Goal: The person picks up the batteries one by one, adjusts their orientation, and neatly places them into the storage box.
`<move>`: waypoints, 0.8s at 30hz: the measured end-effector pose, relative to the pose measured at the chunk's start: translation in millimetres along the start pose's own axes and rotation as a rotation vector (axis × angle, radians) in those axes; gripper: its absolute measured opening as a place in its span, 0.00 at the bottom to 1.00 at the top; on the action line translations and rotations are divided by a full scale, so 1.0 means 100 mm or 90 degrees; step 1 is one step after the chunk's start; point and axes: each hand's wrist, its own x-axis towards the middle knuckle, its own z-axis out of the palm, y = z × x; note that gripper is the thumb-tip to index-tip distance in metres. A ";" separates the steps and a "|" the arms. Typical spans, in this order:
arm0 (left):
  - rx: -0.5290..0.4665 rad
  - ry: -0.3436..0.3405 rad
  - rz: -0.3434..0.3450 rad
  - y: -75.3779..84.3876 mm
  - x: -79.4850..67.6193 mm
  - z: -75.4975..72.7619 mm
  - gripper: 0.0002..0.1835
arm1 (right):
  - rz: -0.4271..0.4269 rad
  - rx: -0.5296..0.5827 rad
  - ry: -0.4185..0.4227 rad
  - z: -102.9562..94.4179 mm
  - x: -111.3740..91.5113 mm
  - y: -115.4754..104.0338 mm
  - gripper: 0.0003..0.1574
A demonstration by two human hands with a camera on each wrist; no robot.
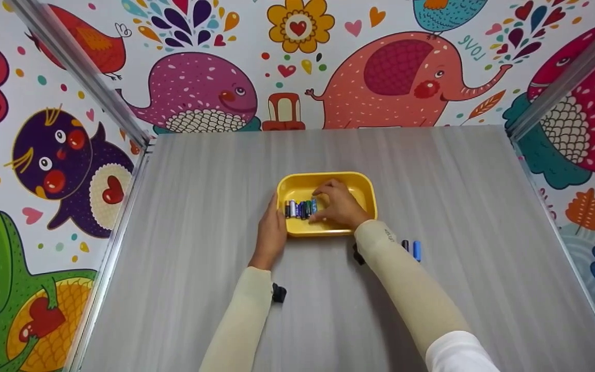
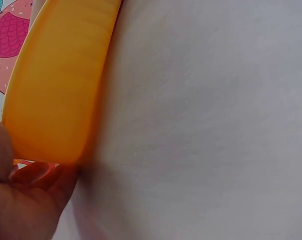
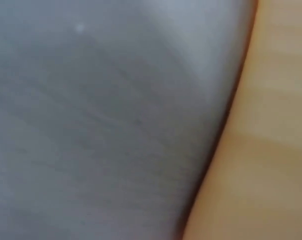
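Observation:
A yellow tray [image 1: 328, 234] with rounded corners sits on the table. My left hand [image 1: 271, 232] holds its left end near the front corner, with fingers along the outside and the thumb at the rim. The left wrist view shows that hand [image 2: 31, 200] against the tray's orange-looking outer wall [image 2: 61, 85]. Inside, several small batteries [image 1: 300, 209] lie side by side in a row at the left. Over the tray, my right hand [image 1: 341, 204] reaches in, its bent fingers and thumb spread around the light blue battery [image 1: 314, 205] at the row's right end. Contact there is unclear.
A blue battery [image 1: 417, 251] and a black one [image 1: 405, 245] stand out on the grey table [image 1: 199, 206] beside my right forearm. Walls with cartoon animals and metal frame posts [image 1: 561, 82] border the table's back and sides.

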 end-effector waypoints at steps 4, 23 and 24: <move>-0.004 0.002 0.003 0.00 0.00 0.01 0.30 | -0.002 0.053 0.034 -0.13 -0.05 -0.04 0.37; 0.015 -0.014 -0.019 0.00 0.00 0.00 0.30 | -0.062 -0.006 0.245 -1.22 -1.11 0.61 0.31; 0.014 -0.014 -0.018 0.00 0.00 0.00 0.30 | -0.053 -0.015 0.239 -1.27 -1.17 0.65 0.32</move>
